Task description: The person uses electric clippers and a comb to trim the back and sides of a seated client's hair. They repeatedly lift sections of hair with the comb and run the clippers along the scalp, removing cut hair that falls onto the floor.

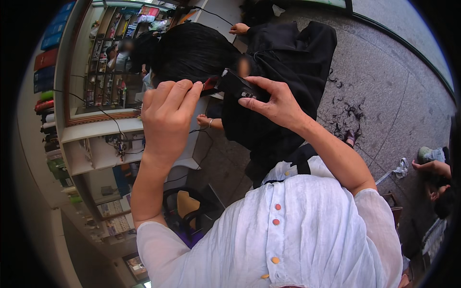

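Note:
Before me sits a person with straight black hair (194,52), draped in a black cape (281,64). My left hand (169,111) has its fingers curled at the ends of the hair, closed around the end of a red comb (210,84). In my right hand (275,100) is a black electric hair clipper (236,84), gripped between thumb and fingers, its head touching or very near the comb. Part of the comb is hidden by hair and fingers.
On the left, a framed mirror (67,90) stands over a white shelf unit (104,130) with cords. Below is a chair with a yellow back (188,204). Cut hair (347,115) lies on the stone floor (385,90). Another person (435,165) is at the far right.

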A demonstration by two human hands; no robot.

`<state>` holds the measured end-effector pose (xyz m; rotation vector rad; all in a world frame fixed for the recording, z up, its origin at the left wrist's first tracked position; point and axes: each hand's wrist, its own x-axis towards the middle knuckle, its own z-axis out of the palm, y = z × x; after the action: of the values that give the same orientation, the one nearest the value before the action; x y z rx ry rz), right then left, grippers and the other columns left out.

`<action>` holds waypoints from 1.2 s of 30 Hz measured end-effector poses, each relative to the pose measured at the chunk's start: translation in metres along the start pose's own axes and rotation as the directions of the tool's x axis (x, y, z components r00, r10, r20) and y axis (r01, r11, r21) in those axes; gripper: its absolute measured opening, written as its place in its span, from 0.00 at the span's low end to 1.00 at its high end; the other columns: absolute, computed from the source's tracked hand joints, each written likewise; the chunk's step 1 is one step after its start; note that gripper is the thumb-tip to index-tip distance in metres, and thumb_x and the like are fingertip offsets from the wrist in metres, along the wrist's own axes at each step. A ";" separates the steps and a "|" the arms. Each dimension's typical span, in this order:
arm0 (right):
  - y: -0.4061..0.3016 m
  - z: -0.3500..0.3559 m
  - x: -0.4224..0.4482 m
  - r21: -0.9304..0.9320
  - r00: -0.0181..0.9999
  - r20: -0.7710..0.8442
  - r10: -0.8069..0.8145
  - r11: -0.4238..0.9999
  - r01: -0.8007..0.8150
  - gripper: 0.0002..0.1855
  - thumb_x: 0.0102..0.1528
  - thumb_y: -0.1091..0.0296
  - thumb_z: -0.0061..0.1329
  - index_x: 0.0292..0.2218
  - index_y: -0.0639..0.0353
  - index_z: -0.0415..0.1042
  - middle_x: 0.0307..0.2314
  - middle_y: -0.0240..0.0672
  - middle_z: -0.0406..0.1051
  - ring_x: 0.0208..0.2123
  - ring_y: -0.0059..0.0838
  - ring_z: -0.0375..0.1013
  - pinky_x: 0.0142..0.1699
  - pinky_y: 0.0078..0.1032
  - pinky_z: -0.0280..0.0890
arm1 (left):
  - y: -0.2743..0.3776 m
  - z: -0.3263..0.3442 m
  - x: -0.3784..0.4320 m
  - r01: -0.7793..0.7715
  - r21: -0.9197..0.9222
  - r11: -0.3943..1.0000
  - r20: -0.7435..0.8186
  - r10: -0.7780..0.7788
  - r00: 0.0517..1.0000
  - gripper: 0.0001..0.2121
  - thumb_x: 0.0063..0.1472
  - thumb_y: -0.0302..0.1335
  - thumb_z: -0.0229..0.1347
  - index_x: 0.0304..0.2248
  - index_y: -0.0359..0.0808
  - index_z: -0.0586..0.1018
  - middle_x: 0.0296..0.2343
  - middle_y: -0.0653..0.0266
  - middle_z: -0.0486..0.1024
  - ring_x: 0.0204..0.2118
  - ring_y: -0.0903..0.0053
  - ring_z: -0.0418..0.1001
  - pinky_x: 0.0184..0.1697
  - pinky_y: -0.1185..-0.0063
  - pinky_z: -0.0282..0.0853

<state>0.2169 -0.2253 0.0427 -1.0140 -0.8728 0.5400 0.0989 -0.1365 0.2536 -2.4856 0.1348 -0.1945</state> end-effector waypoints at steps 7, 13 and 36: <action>0.033 -0.019 -0.004 0.134 0.968 0.018 0.249 0.959 -0.249 0.25 0.52 0.54 0.59 0.43 0.66 0.75 0.25 0.32 0.74 0.25 0.16 0.71 0.33 0.18 0.66 | -0.008 -0.010 0.003 0.266 -0.159 0.951 0.250 -0.222 0.943 0.12 0.48 0.19 0.60 0.35 0.35 0.81 0.30 0.65 0.73 0.34 0.70 0.69 0.38 0.73 0.65; 0.036 -0.031 0.003 0.085 0.922 0.127 0.364 0.923 -0.376 0.25 0.52 0.53 0.59 0.42 0.67 0.75 0.24 0.33 0.73 0.25 0.19 0.72 0.33 0.18 0.66 | -0.008 -0.008 0.014 0.301 -0.131 0.944 0.206 -0.271 0.940 0.11 0.49 0.20 0.60 0.35 0.34 0.80 0.30 0.65 0.72 0.34 0.68 0.69 0.39 0.72 0.66; -0.006 -0.029 0.021 0.118 0.978 0.153 0.143 0.980 -0.162 0.25 0.51 0.54 0.60 0.41 0.67 0.75 0.24 0.31 0.71 0.23 0.19 0.66 0.30 0.19 0.62 | 0.012 -0.007 0.044 0.144 -0.069 0.987 0.186 -0.130 0.974 0.11 0.48 0.19 0.61 0.34 0.35 0.81 0.30 0.68 0.74 0.34 0.72 0.70 0.37 0.75 0.63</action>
<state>0.2529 -0.2268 0.0490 -0.9354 -0.8792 0.7989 0.1409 -0.1562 0.2566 -2.5813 -0.1075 -0.0202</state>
